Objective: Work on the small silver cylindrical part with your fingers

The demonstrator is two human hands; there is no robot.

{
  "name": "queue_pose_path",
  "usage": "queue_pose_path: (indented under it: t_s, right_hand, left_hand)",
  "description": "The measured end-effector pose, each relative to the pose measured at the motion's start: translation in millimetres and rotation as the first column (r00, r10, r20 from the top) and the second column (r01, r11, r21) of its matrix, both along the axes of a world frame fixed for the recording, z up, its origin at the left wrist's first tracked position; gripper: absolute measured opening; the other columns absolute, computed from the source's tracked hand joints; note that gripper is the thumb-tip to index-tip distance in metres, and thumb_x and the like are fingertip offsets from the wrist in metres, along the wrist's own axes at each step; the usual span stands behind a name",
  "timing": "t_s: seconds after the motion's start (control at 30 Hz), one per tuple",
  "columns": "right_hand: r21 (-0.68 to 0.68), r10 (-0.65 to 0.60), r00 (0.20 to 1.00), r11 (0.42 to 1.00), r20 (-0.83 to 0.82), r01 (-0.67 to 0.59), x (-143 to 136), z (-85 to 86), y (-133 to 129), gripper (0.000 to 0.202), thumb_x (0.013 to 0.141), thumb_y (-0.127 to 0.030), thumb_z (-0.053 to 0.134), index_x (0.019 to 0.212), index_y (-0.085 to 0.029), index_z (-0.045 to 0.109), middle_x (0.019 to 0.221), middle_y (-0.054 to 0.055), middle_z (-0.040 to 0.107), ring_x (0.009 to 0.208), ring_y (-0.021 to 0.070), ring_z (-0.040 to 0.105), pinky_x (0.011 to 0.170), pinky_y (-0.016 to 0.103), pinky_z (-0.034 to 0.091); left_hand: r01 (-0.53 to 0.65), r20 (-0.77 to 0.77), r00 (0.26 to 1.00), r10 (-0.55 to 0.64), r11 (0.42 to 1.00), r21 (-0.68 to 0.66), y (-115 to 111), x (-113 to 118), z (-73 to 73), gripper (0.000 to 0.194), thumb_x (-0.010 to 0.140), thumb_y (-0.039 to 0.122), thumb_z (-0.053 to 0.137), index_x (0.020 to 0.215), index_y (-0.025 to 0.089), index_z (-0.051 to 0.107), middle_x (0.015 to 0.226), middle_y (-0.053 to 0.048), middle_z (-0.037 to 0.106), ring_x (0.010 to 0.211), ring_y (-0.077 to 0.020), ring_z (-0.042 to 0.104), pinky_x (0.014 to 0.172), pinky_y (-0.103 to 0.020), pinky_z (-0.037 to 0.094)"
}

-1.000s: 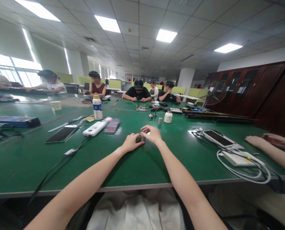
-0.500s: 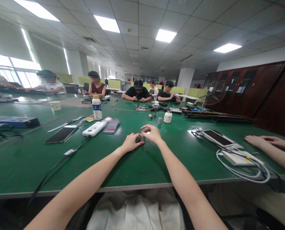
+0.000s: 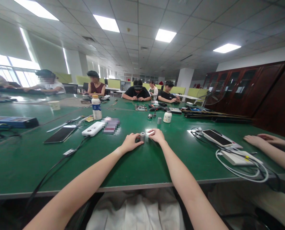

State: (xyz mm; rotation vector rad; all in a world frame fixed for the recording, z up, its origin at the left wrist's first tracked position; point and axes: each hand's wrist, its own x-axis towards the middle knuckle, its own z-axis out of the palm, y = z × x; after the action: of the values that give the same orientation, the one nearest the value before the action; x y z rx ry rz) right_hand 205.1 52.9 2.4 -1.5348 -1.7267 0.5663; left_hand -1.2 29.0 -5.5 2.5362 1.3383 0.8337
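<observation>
While the left hand (image 3: pixel 131 142) rests on the glossy green tabletop (image 3: pixel 130 169), its thumb and fingers, partly closed, hold a short, silvery-grey metal cylinder (image 3: pixel 142 137) upright by its side. Just beside it, apart from the cylinder, the right hand (image 3: pixel 157 136) is half curled, fingertips close together; whether they pinch anything small I cannot tell. Beyond the hands stand a smaller silver metal cylinder (image 3: pixel 159 120) and a squat white jar (image 3: pixel 167 117). The step in hand looks like steadying the cylinder, its top face exposed. Any work on that top would call for a firm left grip and a light, centred right-hand touch.
</observation>
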Motion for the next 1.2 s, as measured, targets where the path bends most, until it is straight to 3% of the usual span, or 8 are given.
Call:
queue_pose_path:
  t_s: [0.37,0.57,0.73,0.83,0.97,1.2]
  right_hand:
    - [-0.105,0.017,1.0,0.994,0.015,-0.015,3,-7.5,5,0.026,0.097,-0.031,0.059,0.118,-0.017,0.061,0.119,0.009,0.062,0.099,0.0205,0.064,0.085,0.04,0.056]
    - [0.025,0.016,0.997,1.0,-0.075,-0.014,-3,2.2,3,0.024,0.097,-0.031,0.059,0.116,-0.016,0.061,0.116,0.008,0.063,0.097,0.0199,0.065,0.084,0.039,0.056]
    - [0.195,0.121,0.981,0.976,-0.149,-0.091,-21,18.8,-1,0.021,0.096,-0.03,0.061,0.108,-0.013,0.064,0.102,0.005,0.068,0.086,0.0169,0.068,0.078,0.036,0.058]
    - [0.27,0.185,0.97,0.953,-0.157,-0.138,-31,23.8,-6,0.015,0.087,-0.024,0.07,0.099,-0.016,0.068,0.086,0.003,0.073,0.08,0.0165,0.07,0.078,0.033,0.059]
    - [0.298,0.236,0.961,0.937,-0.147,-0.184,-37,23.2,-12,0.013,0.076,-0.017,0.071,0.088,-0.021,0.072,0.077,0.0,0.075,0.075,0.0179,0.073,0.074,0.031,0.059]
    - [0.287,0.243,0.962,0.937,-0.127,-0.199,-39,24.6,-15,0.015,0.074,-0.014,0.069,0.087,-0.022,0.072,0.078,0.0,0.076,0.076,0.0173,0.073,0.076,0.03,0.058]
  left_hand:
    - [0.003,-0.003,1.0,-0.003,1.0,-0.001,0,0,0.6,0.035,0.084,0.043,0.067,0.112,0.022,0.065,0.102,-0.006,0.074,0.1,-0.0279,0.062,0.086,-0.037,0.047]
    - [0.0,-0.007,1.0,0.0,1.0,-0.014,0,-1,0.7,0.04,0.085,0.043,0.066,0.117,0.02,0.064,0.104,-0.007,0.074,0.102,-0.0289,0.061,0.087,-0.038,0.046]
    - [-0.001,0.001,1.0,0.001,1.0,-0.002,-3,-1,2.4,0.035,0.084,0.04,0.067,0.113,0.02,0.066,0.103,-0.007,0.073,0.102,-0.0293,0.062,0.086,-0.038,0.046]
    - [-0.001,0.006,1.0,0.001,1.0,0.014,-4,-1,3.2,0.03,0.083,0.038,0.068,0.107,0.02,0.067,0.101,-0.007,0.073,0.101,-0.0298,0.062,0.085,-0.038,0.046]
    - [-0.013,0.009,1.0,0.012,0.999,0.03,-4,-1,3.0,0.028,0.082,0.036,0.068,0.105,0.019,0.067,0.097,-0.008,0.073,0.102,-0.0304,0.062,0.085,-0.039,0.047]
    - [-0.023,0.001,1.0,0.023,0.999,0.027,-2,-2,2.6,0.029,0.082,0.038,0.067,0.106,0.019,0.065,0.097,-0.008,0.072,0.101,-0.0295,0.062,0.084,-0.038,0.047]
